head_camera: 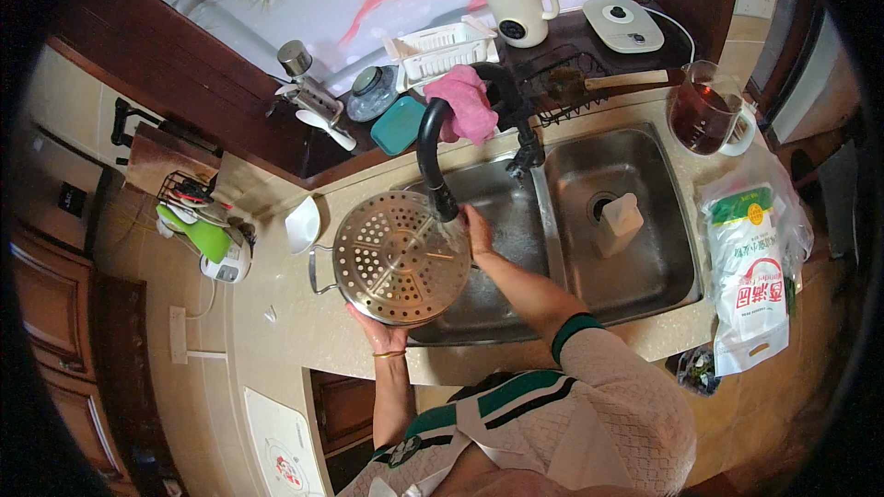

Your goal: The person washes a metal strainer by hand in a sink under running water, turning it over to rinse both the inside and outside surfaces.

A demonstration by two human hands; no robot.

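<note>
A round stainless-steel steamer tray with punched holes and a side loop handle is held over the left basin of a double sink. My left hand grips its near rim from below, the fingers hidden under it. On the right rim, beside the faucet's spout, my right hand has hold of the metal; its fingers are partly hidden. The black faucet points down at the tray, and water runs onto the perforated surface. A pink cloth is draped over the faucet's neck.
The right basin contains a translucent plastic container. A glass pitcher of dark red liquid and a white flour bag stand to the right. A white bowl rests left of the tray. Behind are a teal dish and a cream electric jug.
</note>
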